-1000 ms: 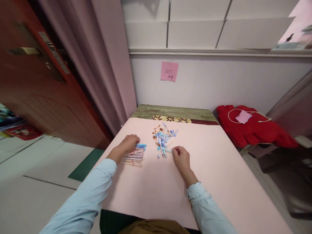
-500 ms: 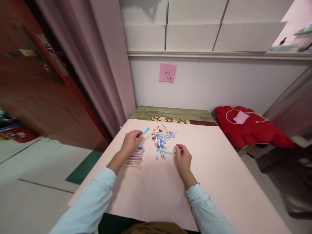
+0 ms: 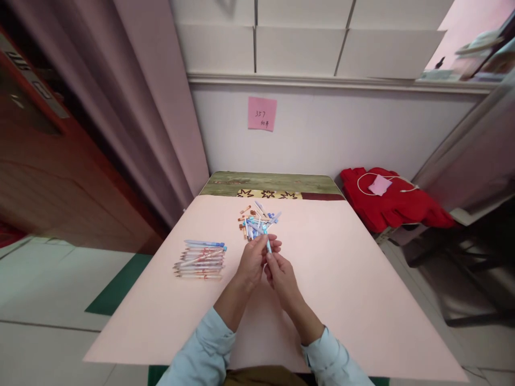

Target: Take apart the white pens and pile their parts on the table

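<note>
My left hand (image 3: 251,261) and my right hand (image 3: 280,274) meet above the middle of the pink table (image 3: 341,300), both gripping one light-blue pen (image 3: 267,241) that sticks up between the fingertips. Just beyond the hands lies a loose heap of pen parts (image 3: 257,220) in blue, white and brown. To the left, a neat row of assembled pens (image 3: 200,259) lies side by side on the table, apart from both hands.
A pink sticky note (image 3: 262,113) hangs on the wall behind. A red cloth with a white cable (image 3: 392,200) lies on a seat to the right. Pink curtain (image 3: 153,107) and a wooden door stand to the left.
My left hand left the row of pens with a blue piece and moved right. My right hand lifted a pen from the heap. Both now meet at the centre; the view shifted.
</note>
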`<state>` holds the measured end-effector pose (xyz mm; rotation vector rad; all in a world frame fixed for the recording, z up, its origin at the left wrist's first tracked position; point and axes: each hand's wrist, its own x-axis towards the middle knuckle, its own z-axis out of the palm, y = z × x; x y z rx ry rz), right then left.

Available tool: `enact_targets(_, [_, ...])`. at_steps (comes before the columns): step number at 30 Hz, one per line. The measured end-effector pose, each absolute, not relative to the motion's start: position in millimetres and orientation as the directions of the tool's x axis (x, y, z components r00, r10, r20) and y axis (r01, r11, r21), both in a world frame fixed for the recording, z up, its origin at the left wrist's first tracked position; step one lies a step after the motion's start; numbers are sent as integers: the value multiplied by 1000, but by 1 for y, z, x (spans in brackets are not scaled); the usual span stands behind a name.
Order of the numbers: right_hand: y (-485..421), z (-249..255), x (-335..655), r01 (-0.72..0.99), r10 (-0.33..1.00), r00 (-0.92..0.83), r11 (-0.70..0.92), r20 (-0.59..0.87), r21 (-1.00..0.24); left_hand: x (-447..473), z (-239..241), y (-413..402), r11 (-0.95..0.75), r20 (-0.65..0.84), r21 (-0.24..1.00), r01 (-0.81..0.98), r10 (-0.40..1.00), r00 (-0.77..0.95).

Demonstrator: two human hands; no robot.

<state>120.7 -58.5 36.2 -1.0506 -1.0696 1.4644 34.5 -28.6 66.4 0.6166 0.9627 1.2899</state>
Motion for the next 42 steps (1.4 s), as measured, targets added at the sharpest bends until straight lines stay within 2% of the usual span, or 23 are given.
enact_targets(3, [-60, 33, 118, -159, 993, -99, -80, -65, -984, 41, 66, -30, 185, -248, 814, -550, 968, -43])
enact_targets(8, [-64, 36, 114, 35, 997, -75, -23, -26, -999, 44, 63, -33, 114, -239, 808, -577, 960, -144])
enact_targets(14, [-66, 36, 112, 274, 993, -89, 95, 73, -957, 42, 63, -37, 64, -223, 824, -563, 950, -219])
enact_targets(20, [-67, 31, 108, 317, 992, -94, 105, 79, -943, 41, 62, -42, 33, -216, 843, -537, 935, -281])
enact_targets(22, [-68, 32, 108, 290, 993, -82, 100, 79, -952, 40, 62, -42, 33, -208, 840, -541, 941, -266])
enact_targets(24, [-69, 35, 109, 192, 995, -77, 79, 66, -978, 38, 64, -41, 37, -192, 826, -563, 957, -218])
enact_targets(27, [-66, 43, 114, -146, 980, -157, -143, -120, -979, 31, 69, -41, 111, -180, 790, -602, 982, -56])
enact_targets(29, [-63, 49, 120, -374, 917, -299, -367, -263, -852, 26, 72, -42, 221, -198, 774, -593, 975, 104])
enact_targets(31, [-60, 55, 127, -495, 837, -453, -522, -307, -694, 21, 73, -45, 292, -196, 772, -564, 954, 226])
enact_targets(33, [-58, 60, 133, -535, 772, -567, -611, -287, -584, 18, 73, -48, 295, -174, 776, -557, 949, 261])
enact_targets(36, [-57, 61, 140, -550, 713, -654, -677, -252, -489, 13, 71, -52, 312, -166, 767, -561, 941, 296])
enact_targets(39, [-57, 59, 143, -547, 677, -699, -713, -230, -438, 8, 68, -52, 320, -155, 779, -540, 931, 329])
enact_targets(42, [-57, 57, 141, -525, 666, -709, -719, -234, -456, 6, 67, -51, 274, -147, 816, -509, 950, 276])
